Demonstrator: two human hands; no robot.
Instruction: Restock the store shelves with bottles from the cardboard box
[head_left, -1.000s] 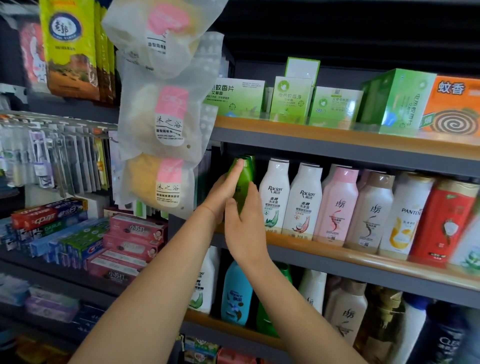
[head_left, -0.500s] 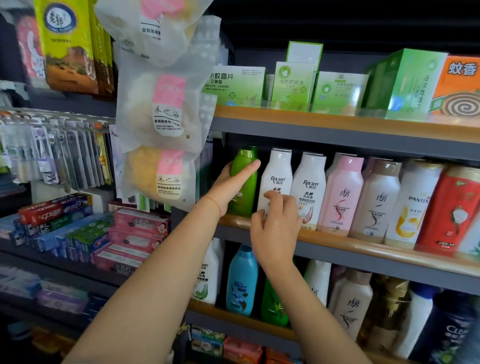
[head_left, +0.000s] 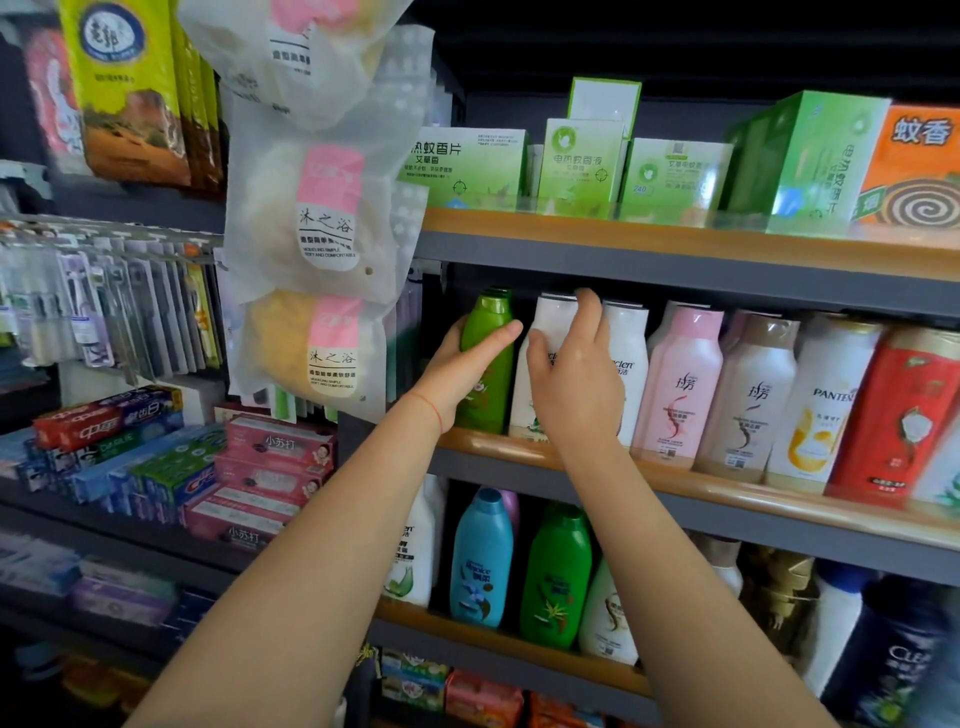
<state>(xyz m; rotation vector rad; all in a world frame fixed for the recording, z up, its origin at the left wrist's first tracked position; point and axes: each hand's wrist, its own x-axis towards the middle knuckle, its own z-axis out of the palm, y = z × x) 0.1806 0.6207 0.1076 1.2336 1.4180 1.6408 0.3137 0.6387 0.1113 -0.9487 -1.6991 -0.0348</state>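
Note:
A green bottle (head_left: 491, 332) stands upright at the left end of the middle shelf (head_left: 727, 486). My left hand (head_left: 457, 371) grips it, thumb across its front. Beside it stands a white bottle (head_left: 553, 325). My right hand (head_left: 574, 384) holds this white bottle, fingers reaching up to its cap and thumb on its left side. A second white bottle (head_left: 628, 358) stands just right of my right hand. The cardboard box is out of view.
Pink, beige, white and red bottles (head_left: 685, 384) fill the rest of the middle shelf. Green boxes (head_left: 579, 166) sit on the shelf above. Blue and green bottles (head_left: 480, 561) stand below. Bagged sponges (head_left: 322, 234) hang at left, above toothpaste boxes (head_left: 270, 457).
My right hand rose from the shelf edge onto the first white bottle. My left hand stayed wrapped on the green bottle, which now stands upright on the shelf.

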